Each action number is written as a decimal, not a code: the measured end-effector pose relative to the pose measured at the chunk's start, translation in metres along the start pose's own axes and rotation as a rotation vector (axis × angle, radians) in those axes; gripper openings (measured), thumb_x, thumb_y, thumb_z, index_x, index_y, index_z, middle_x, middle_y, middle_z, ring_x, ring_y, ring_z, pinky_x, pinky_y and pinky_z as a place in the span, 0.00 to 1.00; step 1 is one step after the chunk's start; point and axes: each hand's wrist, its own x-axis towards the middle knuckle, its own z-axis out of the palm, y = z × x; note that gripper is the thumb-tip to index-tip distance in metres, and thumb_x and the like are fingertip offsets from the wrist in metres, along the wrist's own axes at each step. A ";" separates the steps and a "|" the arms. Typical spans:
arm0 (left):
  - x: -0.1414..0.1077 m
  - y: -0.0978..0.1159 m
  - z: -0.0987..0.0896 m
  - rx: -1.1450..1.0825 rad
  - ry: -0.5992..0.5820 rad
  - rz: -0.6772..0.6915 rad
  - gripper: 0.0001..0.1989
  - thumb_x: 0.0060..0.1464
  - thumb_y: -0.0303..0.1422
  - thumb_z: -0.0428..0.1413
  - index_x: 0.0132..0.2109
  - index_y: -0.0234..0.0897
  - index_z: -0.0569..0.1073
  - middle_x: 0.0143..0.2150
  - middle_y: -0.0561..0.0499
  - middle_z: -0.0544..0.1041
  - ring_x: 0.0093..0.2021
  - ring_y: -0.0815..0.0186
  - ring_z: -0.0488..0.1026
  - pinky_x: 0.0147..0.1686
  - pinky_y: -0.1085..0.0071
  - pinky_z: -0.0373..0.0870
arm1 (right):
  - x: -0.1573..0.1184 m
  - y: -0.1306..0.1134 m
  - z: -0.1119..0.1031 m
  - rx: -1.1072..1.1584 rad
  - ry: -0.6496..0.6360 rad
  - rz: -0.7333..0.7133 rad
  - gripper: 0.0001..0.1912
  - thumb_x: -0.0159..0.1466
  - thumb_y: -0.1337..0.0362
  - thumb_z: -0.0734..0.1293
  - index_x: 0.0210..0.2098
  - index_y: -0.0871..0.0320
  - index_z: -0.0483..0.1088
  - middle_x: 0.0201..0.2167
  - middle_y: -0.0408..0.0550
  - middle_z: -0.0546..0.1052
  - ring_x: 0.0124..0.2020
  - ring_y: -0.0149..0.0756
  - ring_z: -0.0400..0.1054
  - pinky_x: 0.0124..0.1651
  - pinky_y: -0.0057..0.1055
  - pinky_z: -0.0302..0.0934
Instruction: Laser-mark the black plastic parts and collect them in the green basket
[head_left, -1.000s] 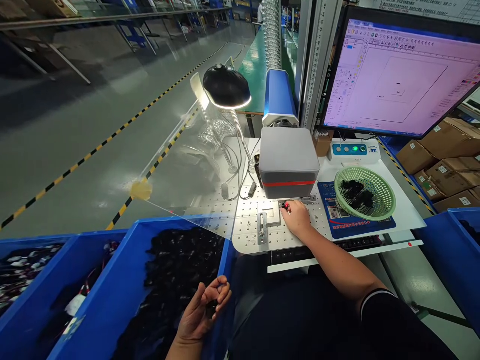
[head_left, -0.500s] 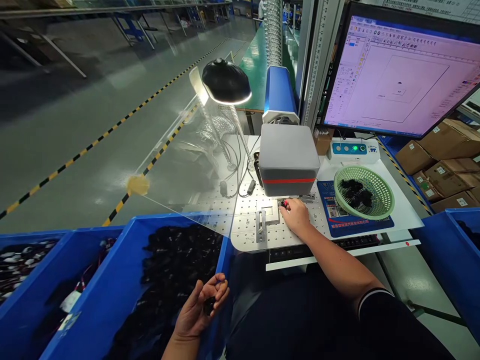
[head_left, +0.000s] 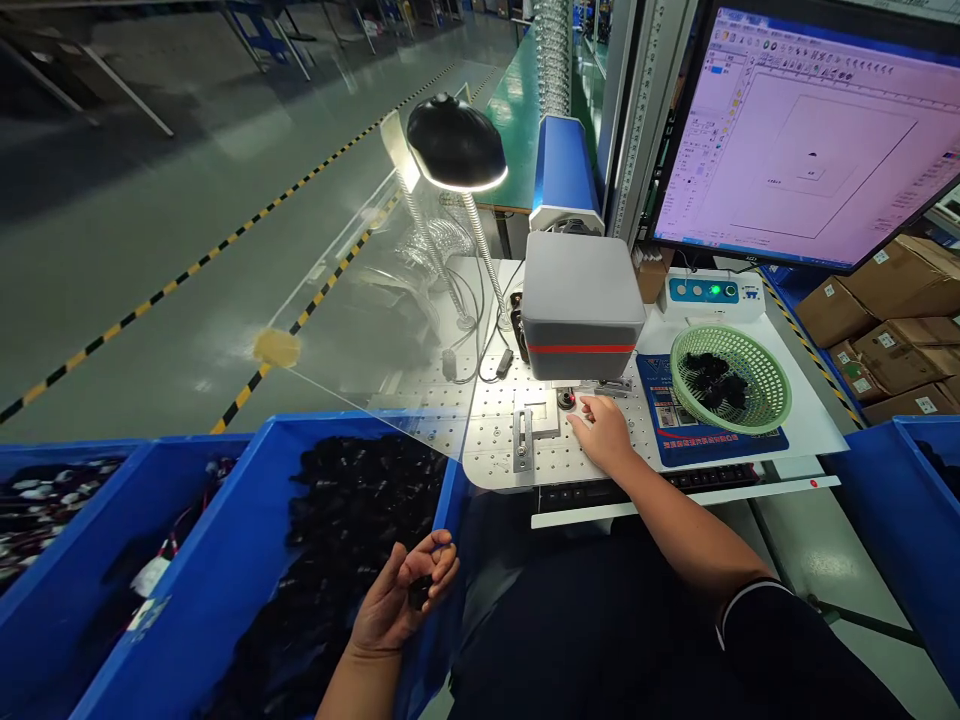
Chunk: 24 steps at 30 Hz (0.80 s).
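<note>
My left hand is turned palm up over the edge of a blue bin, its curled fingers holding a small black part. A small round black part with a red spot sits on the perforated metal plate, at the fixture, below the grey machine head. Just right of that part, my right hand rests low over the plate. Its thumb and forefinger are apart, with nothing visible between them.
A blue bin full of black parts stands at left. A green basket with black pieces sits on a blue mat. A lamp, a clear sheet and a monitor surround the plate. A keyboard lies below.
My right hand has drawn slightly right, off the round black part, which now shows more fully. My left hand keeps its small black part. The whole view has shifted a little.
</note>
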 end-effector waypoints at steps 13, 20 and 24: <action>0.004 0.016 0.031 -0.029 0.373 -0.030 0.14 0.51 0.34 0.57 0.44 0.32 0.76 0.45 0.37 0.77 0.45 0.53 0.75 0.33 0.66 0.77 | -0.140 0.015 -0.035 0.022 -0.138 -0.238 0.13 0.67 0.63 0.64 0.50 0.54 0.72 0.44 0.53 0.78 0.47 0.44 0.71 0.52 0.45 0.66; 0.006 0.018 0.044 -0.022 0.452 -0.014 0.15 0.43 0.21 0.58 0.41 0.32 0.76 0.51 0.34 0.77 0.58 0.45 0.70 0.47 0.62 0.76 | -0.142 0.025 -0.033 -0.053 -0.264 -0.208 0.18 0.65 0.59 0.68 0.54 0.54 0.70 0.49 0.56 0.77 0.51 0.48 0.71 0.53 0.48 0.66; 0.005 0.014 0.048 0.071 0.485 -0.004 0.13 0.44 0.19 0.60 0.40 0.31 0.75 0.48 0.34 0.78 0.54 0.47 0.74 0.47 0.64 0.76 | -0.142 0.020 -0.036 -0.014 -0.224 -0.212 0.17 0.66 0.60 0.67 0.53 0.53 0.70 0.48 0.55 0.77 0.50 0.47 0.71 0.53 0.47 0.66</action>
